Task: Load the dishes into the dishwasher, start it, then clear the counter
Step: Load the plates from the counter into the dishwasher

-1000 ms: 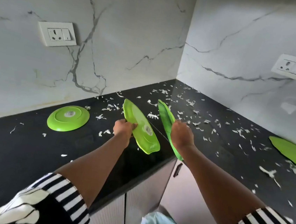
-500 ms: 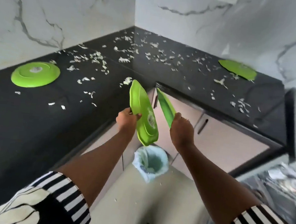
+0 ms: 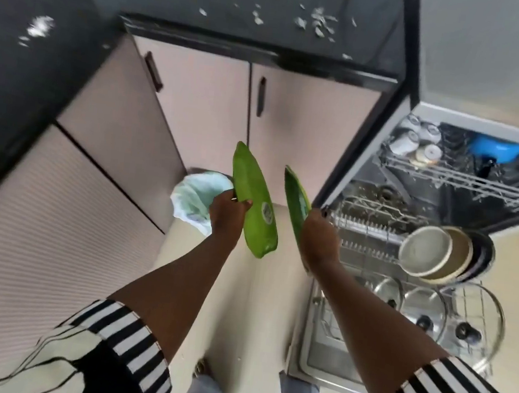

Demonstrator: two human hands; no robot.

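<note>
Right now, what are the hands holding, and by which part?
Left hand grips the left green plate by its rim; right hand grips the right green plate likewise.

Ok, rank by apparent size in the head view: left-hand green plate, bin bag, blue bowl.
1. green plate, tilted, nearest the camera.
2. bin bag, slightly smaller, partly behind the left hand.
3. blue bowl, partly hidden.

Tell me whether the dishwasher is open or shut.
Open: the dishwasher door is folded down, and the lower rack with bowls and lids sits out over it.
</note>
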